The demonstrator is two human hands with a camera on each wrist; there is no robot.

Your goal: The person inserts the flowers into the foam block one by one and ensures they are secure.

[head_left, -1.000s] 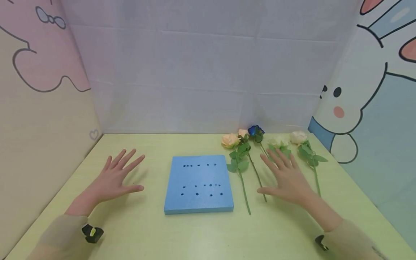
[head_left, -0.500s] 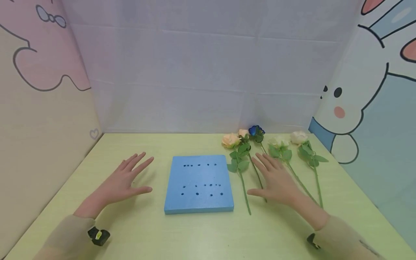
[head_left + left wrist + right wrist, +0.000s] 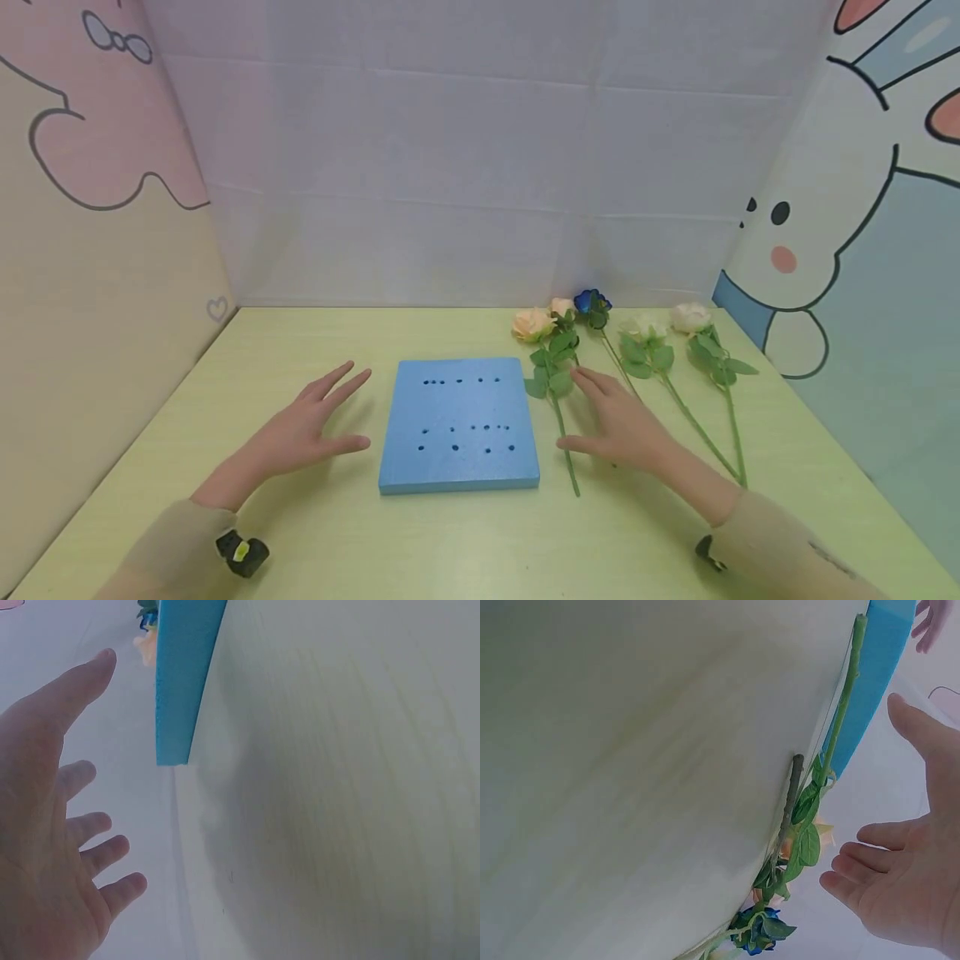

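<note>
A flat blue foam board [image 3: 461, 408] with rows of small dark holes lies mid-table. Left of it, my left hand [image 3: 296, 433] hovers with fingers spread, touching nothing; the left wrist view shows the board's edge [image 3: 180, 682] beyond the thumb. My right hand [image 3: 618, 425] is held over the flower stems right of the board, fingers extended and holding nothing. Nearest to it lies a peach rose [image 3: 532, 325] with a green stem. In the right wrist view, that green stem [image 3: 845, 697] and a darker stem [image 3: 790, 799] lie beyond the palm, partly overlapping.
At the back right are a second, smaller peach flower [image 3: 561, 306], a blue rose [image 3: 592, 301], a pale cream flower [image 3: 643, 327] and a white rose [image 3: 690, 317]. A white cloth [image 3: 480, 167] hangs behind the yellowish table [image 3: 450, 542]. Cartoon-printed panels stand on both sides.
Both hands have moved inward toward the board, the left going right and the right going left. More of the cream flower's stem shows now. Board and flowers have stayed put.
</note>
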